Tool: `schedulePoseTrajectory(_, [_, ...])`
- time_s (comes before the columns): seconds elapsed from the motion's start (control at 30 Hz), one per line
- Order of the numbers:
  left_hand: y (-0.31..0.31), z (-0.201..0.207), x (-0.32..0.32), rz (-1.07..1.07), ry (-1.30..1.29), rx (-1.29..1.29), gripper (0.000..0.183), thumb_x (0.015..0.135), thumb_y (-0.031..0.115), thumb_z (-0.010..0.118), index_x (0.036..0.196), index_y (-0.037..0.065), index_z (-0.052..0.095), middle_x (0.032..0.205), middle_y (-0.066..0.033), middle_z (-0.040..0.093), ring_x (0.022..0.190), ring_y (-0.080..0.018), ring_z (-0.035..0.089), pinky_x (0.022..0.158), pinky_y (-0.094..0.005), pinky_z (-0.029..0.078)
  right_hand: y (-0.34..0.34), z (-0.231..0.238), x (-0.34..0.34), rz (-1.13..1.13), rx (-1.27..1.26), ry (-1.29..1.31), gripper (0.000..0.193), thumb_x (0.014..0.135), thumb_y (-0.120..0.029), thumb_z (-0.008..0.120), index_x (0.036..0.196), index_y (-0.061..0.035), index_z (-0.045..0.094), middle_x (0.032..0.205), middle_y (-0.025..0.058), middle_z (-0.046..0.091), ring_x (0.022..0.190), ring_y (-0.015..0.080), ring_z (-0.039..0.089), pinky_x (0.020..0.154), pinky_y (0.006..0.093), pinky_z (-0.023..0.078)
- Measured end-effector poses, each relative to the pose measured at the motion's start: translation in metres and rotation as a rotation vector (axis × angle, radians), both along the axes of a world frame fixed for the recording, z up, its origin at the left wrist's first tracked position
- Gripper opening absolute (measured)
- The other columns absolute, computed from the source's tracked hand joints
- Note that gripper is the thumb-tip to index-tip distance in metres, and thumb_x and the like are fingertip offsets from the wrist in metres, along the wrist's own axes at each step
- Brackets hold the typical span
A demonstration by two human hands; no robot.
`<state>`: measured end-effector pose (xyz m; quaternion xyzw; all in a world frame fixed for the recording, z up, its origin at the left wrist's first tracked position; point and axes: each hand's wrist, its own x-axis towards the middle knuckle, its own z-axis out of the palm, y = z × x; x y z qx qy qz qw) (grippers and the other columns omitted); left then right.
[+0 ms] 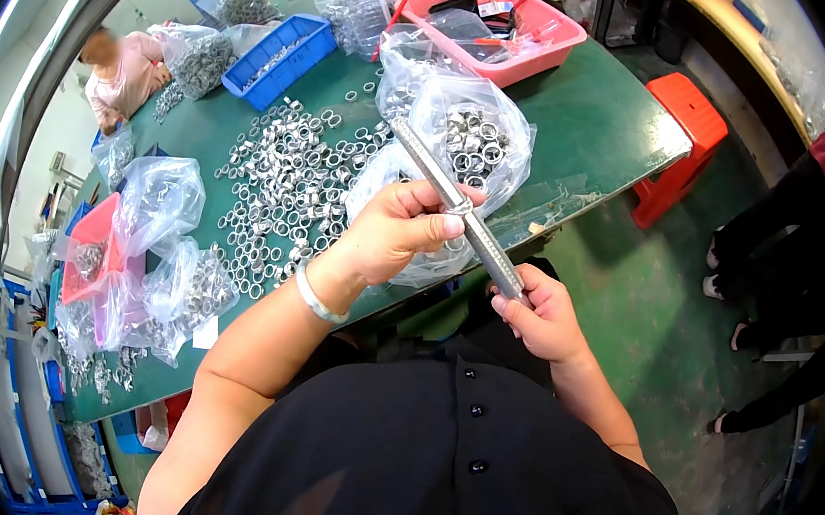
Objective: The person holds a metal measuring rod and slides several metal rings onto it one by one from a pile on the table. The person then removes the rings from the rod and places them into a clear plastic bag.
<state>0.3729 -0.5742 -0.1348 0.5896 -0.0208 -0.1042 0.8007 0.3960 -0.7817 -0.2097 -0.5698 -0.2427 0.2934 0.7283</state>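
A metal ring mandrel [423, 162] with marks along its length slants across in front of me, its thin end pointing up and left over the table. My right hand [549, 318] is closed around the thick lower end. A silver ring [461, 207] sits around the mandrel near its middle. With thumb and fingers, my left hand [397, 233] pinches this ring. Just beyond the mandrel lies an open clear plastic bag [513, 137] with silver rings inside. A loose heap of similar rings [285, 179] spreads over the green table [589, 105] to the left.
A blue basket [280, 61] and a pink basin [545, 50] stand farther back. Bagged metal parts [193, 285] and a pink basket [91, 254] line the left side. A red stool [682, 135] is beside the right table edge. One person [128, 77] sits across; others stand right.
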Motion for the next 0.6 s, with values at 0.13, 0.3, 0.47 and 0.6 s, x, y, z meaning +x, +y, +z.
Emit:
schedulePoseTrajectory(0.13, [-0.003, -0.0004, -0.0027, 0.065, -0.014, 0.066, 0.028, 0.077, 0.009, 0.059, 0.104, 0.006, 0.056, 0.079, 0.0054, 0.054, 0.061, -0.0012, 0.039, 0.052, -0.0152, 0.031, 0.0024, -0.0061, 0.0002, -0.109, -0.083, -0.232, 0.007, 0.074, -0.006, 0.057, 0.076, -0.0029, 0.05, 0.056, -0.0046, 0.039, 0.05, 0.0033, 0.033, 0.045, 0.0202, 0.029])
schedulePoseTrajectory(0.3, [-0.0039, -0.0014, -0.0049, 0.108, 0.001, 0.059, 0.028, 0.077, 0.008, 0.059, 0.104, 0.004, 0.056, 0.079, 0.0043, 0.055, 0.058, -0.0014, 0.038, 0.05, -0.0153, 0.029, 0.0061, -0.0033, -0.001, -0.199, -0.139, -0.422, 0.008, 0.073, -0.004, 0.057, 0.077, -0.0013, 0.051, 0.055, -0.0009, 0.04, 0.048, 0.0056, 0.036, 0.045, 0.0215, 0.031])
schedulePoseTrajectory(0.47, [-0.0051, -0.0026, -0.0053, 0.122, 0.002, 0.046, 0.027, 0.077, 0.01, 0.06, 0.104, 0.005, 0.056, 0.078, 0.0055, 0.056, 0.056, -0.0005, 0.037, 0.049, -0.0145, 0.029, 0.007, -0.0042, -0.0011, -0.184, -0.117, -0.394, 0.008, 0.073, -0.004, 0.057, 0.078, -0.001, 0.052, 0.056, -0.0005, 0.042, 0.049, 0.0057, 0.037, 0.046, 0.0212, 0.032])
schedulePoseTrajectory(0.6, [-0.0042, -0.003, -0.0056, 0.122, 0.0, 0.06, 0.027, 0.078, 0.01, 0.059, 0.104, 0.005, 0.056, 0.078, 0.0052, 0.056, 0.057, -0.0005, 0.038, 0.05, -0.0147, 0.03, 0.0071, -0.0041, -0.0011, -0.168, -0.124, -0.353, 0.009, 0.073, -0.004, 0.057, 0.079, -0.0007, 0.052, 0.056, -0.0008, 0.042, 0.049, 0.0053, 0.037, 0.046, 0.0209, 0.032])
